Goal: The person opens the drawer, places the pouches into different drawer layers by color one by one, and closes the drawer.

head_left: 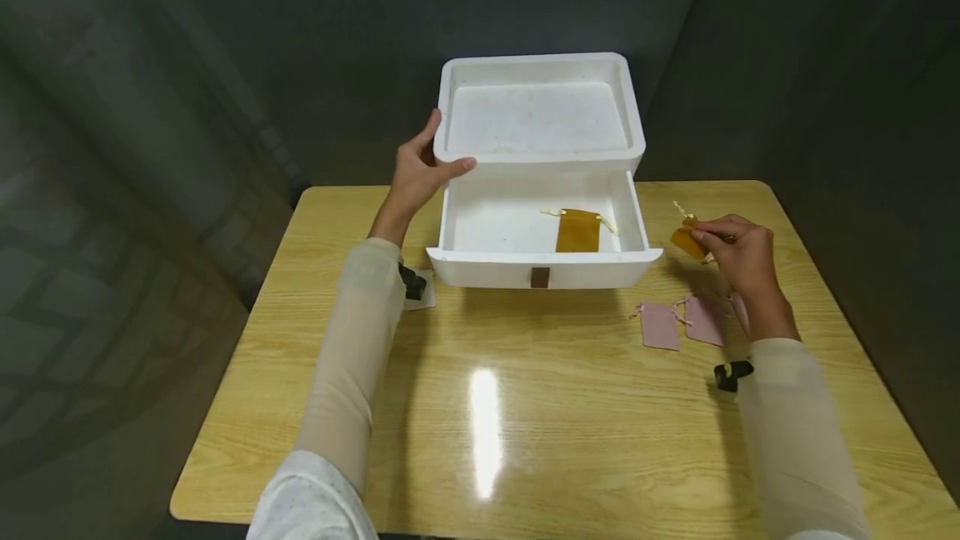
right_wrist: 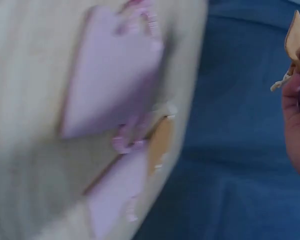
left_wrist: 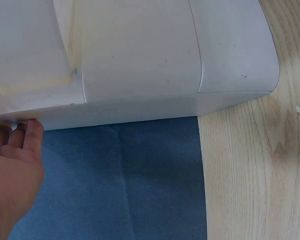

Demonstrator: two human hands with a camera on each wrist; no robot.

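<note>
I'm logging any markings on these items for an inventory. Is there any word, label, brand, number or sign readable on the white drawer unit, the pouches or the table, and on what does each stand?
None can be read: no legible text on the white drawer unit, the mustard pouches or the pink pouches.
The small brown tab on the drawer front bears no readable print.
</note>
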